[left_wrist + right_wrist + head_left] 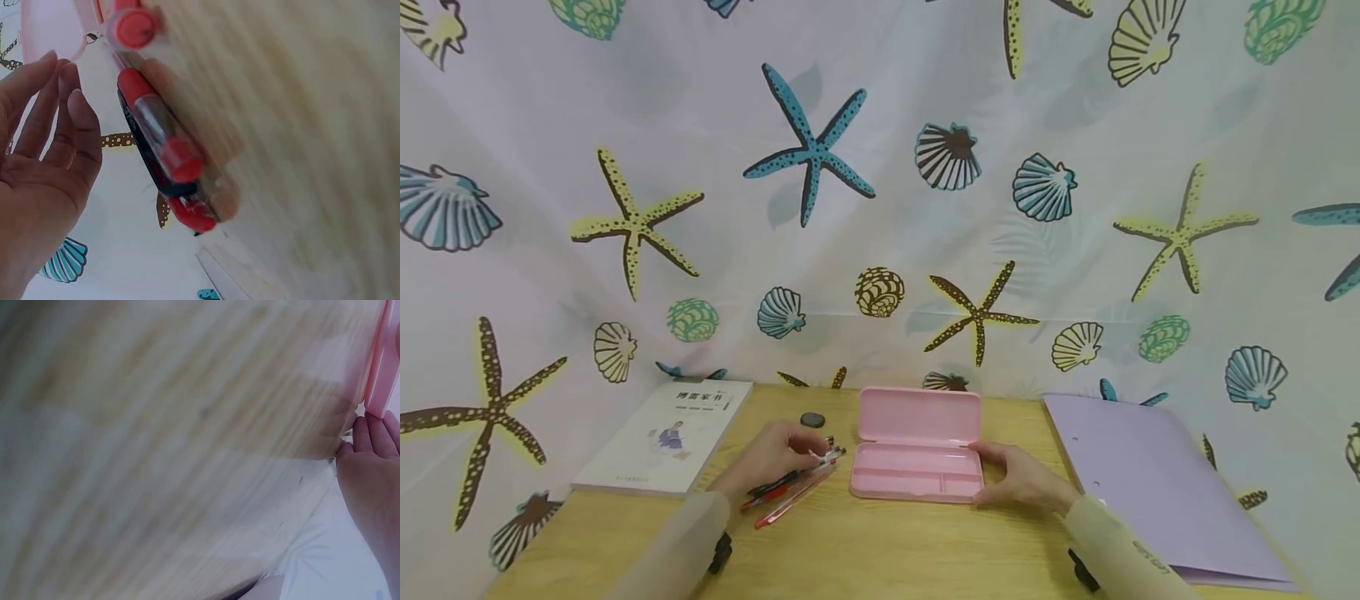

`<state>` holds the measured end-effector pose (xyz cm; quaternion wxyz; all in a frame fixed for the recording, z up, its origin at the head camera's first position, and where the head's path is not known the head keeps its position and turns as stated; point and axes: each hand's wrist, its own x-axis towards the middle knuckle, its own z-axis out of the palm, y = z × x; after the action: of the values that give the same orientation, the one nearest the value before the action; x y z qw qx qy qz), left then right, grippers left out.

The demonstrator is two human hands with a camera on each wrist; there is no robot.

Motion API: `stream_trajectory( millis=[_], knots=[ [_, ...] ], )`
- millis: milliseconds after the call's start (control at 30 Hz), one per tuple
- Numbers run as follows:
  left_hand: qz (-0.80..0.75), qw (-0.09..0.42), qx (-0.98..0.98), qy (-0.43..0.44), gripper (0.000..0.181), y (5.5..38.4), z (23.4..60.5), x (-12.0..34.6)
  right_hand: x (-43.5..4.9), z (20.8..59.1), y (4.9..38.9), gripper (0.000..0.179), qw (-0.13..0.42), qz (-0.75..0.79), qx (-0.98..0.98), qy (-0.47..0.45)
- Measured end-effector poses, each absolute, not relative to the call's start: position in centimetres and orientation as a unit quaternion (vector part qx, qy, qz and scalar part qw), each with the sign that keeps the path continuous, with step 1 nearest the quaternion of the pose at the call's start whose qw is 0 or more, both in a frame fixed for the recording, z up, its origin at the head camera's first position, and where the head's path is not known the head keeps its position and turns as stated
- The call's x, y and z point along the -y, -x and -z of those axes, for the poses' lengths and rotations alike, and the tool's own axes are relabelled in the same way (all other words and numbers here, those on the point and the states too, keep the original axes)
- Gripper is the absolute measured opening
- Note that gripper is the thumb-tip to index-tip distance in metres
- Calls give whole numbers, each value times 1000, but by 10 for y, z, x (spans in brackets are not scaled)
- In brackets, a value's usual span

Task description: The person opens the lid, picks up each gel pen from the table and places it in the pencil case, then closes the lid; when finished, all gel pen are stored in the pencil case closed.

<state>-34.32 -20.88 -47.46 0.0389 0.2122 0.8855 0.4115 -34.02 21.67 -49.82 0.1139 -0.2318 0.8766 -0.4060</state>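
A pink pencil case [898, 485] lies with its lid [919, 417] raised at the back; its divided tray holds nothing. My right hand [1022, 479] holds the case's right end, thumb at the front corner and fingers at the back; in the right wrist view the fingers touch the pink case [382, 375]. My left hand [772, 454] is over the far ends of several pens, among them a red pen [795, 498] and a black one [775, 483]. In the left wrist view its fingers are loosely bent beside the pens, with nothing visible between them.
A dark oval object [812, 420] lies behind the left hand. To the left is a white book [673, 433]; a purple folder [1157, 483] lies to the right. A patterned cloth [880, 208] hangs behind the wooden table [880, 550].
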Motion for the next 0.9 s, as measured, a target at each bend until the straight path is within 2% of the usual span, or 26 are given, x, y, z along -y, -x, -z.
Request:
stream_trajectory(
  millis=[233, 433, 900],
  knots=[
    [-377, 74, -886, -259, 17, 334, 473, 216, -217, 499, 342, 86, 125, 428, -867, 224],
    [-356, 101, -892, -260, 16, 325, 470, 218, -216, 499, 343, 86, 122, 417, -873, 222],
    [-307, 104, -906, -272, 25, 315, 474, 220, -215, 496, 341, 85, 128, 418, -872, 220]
  ],
)
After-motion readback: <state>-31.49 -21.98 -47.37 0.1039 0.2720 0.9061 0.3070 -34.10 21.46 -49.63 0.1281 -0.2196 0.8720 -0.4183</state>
